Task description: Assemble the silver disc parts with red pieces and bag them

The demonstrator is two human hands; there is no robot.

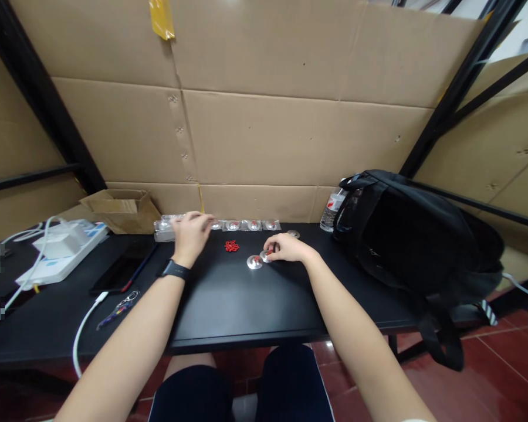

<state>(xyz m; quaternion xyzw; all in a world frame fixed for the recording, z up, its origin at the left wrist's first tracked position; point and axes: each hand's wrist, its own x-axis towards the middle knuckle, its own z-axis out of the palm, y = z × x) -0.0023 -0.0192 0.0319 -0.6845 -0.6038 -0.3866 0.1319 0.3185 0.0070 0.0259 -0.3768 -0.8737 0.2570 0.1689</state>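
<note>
Black table [250, 310] bears silvery discs [254, 262] before cardboard [264, 140].

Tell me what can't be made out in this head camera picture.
Head view:
Left hand: blurred; whether it holds anything is unclear.
Metal disc: partly covered by the right hand.
Bottle: partly hidden behind the backpack; label print too small.
Paper bag: contents hidden by its front wall.
Yellow tape: cut off by the top edge.
</note>
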